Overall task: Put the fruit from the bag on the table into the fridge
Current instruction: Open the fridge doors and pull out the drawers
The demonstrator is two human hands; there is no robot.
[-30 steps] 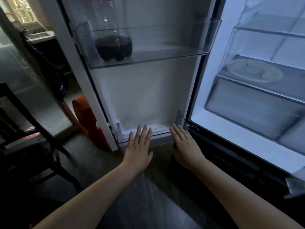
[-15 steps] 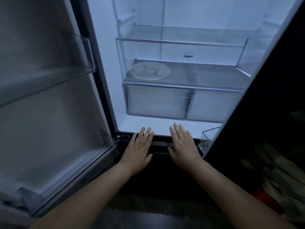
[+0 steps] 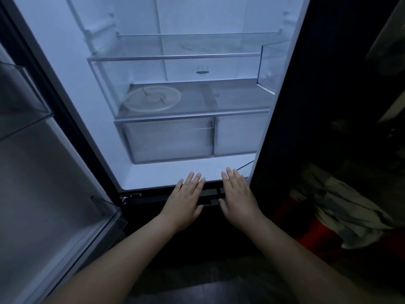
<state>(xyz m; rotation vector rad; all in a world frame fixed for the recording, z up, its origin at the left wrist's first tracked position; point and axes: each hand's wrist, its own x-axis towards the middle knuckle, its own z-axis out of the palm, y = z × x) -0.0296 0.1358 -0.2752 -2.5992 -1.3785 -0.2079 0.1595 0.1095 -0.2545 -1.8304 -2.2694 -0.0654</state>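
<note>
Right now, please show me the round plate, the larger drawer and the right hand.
round plate point(image 3: 152, 99), head view, centre of its flat top
larger drawer point(image 3: 168, 139), head view, middle of its front panel
right hand point(image 3: 237, 197), head view, back of the hand

The fridge point(image 3: 72, 88) stood open, door point(image 3: 43, 183) at left. A plate point(image 3: 152, 98) lay on the lower shelf point(image 3: 230, 99), above two drawers point(image 3: 171, 139).

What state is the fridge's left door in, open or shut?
Open: the grey left fridge door stands swung wide, exposing the lit white interior and its glass shelf.
</note>
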